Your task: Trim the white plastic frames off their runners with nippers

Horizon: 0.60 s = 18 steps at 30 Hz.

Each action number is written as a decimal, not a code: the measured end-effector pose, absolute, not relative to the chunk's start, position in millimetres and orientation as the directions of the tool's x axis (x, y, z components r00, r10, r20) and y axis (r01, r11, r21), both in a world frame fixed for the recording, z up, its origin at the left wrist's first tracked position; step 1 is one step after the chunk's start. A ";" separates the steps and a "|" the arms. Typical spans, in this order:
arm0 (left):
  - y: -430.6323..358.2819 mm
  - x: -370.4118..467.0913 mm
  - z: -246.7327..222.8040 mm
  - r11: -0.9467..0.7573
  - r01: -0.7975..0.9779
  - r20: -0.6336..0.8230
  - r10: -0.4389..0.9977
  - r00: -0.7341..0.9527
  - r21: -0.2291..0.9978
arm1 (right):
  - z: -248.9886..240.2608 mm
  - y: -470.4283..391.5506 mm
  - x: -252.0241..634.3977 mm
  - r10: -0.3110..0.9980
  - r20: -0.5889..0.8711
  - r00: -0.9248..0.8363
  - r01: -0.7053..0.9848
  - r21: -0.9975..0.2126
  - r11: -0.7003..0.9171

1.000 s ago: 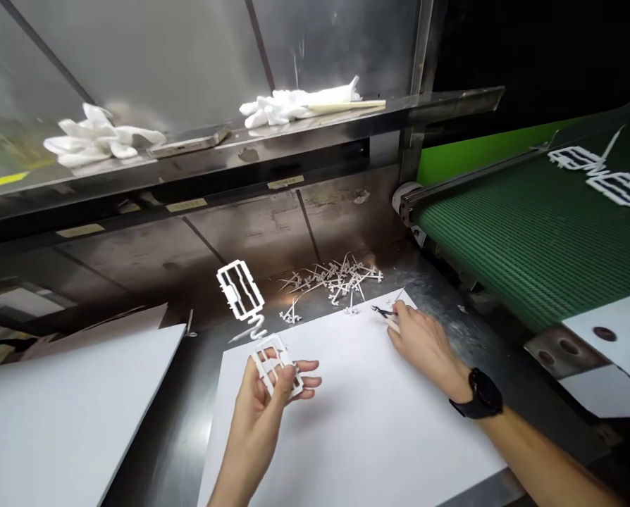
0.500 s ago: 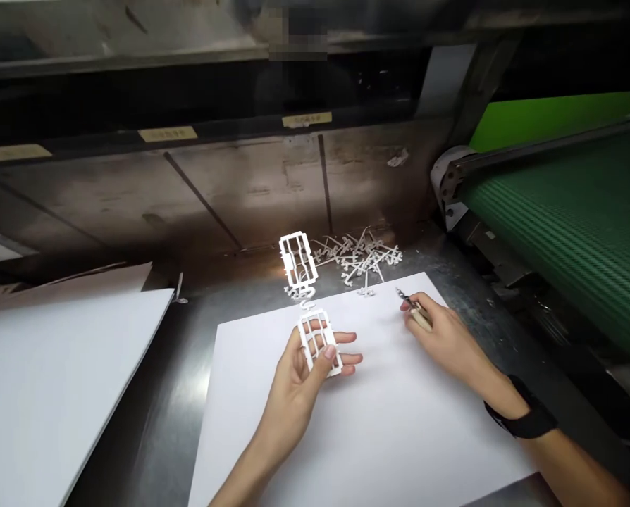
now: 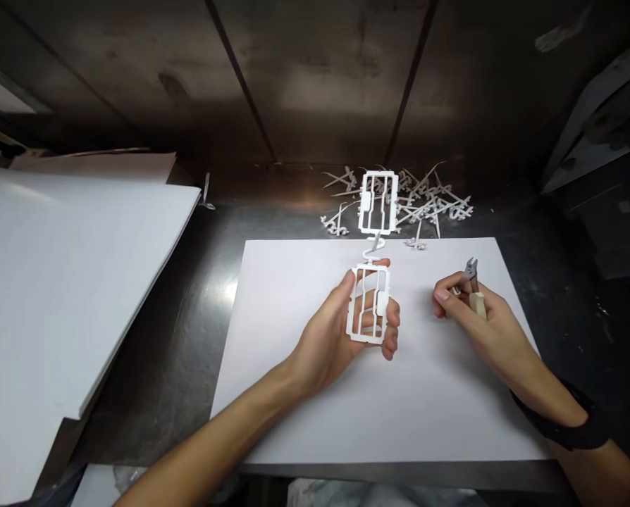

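Observation:
My left hand (image 3: 325, 345) grips a white plastic frame part (image 3: 355, 310), a rectangle with thin inner bars, fingers behind it and thumb at its left edge. A curved runner joins it to a second, matching frame (image 3: 362, 204), which sticks out beyond my fingers. In my right hand (image 3: 492, 331) is a pair of side cutters (image 3: 472, 271) with pale handles, jaws upward and a little apart. The cutters are clear of the plastic. Under both hands lies a white sheet (image 3: 294, 422).
Several white plastic scraps (image 3: 425, 204) are heaped beyond the sheet, by the metal back panel (image 3: 320, 91). A stack of large white sheets (image 3: 72, 282) lies at the left on the metal table (image 3: 182, 338). Machine parts (image 3: 600, 127) stand at the right.
The view has tipped down, so the conveyor has left it. My left hand has turned the joined frames more upright and shifted its hold. The cutters now point upward in my right hand.

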<state>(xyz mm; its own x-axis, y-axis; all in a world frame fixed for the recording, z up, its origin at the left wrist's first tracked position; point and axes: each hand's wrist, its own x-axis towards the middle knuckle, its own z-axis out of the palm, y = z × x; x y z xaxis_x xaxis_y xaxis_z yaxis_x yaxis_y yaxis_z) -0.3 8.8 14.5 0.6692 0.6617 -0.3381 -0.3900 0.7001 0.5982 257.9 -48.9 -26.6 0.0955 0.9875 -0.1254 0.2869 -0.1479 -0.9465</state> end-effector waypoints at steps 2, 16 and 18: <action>10.0 -0.2 13.4 0.696 -0.417 -0.317 0.669 0.673 0.584 | -28.5 -49.7 259.8 0.981 -0.167 0.099 0.233 -0.955 -0.186; 12.1 -2.7 14.1 0.729 -0.424 -0.351 0.650 0.674 0.537 | -33.6 -50.5 263.5 0.964 -0.248 0.097 0.164 -0.951 -0.261; 12.0 -2.8 14.2 0.729 -0.425 -0.351 0.650 0.674 0.536 | -33.6 -50.3 262.1 0.968 -0.236 0.090 0.179 -0.952 -0.249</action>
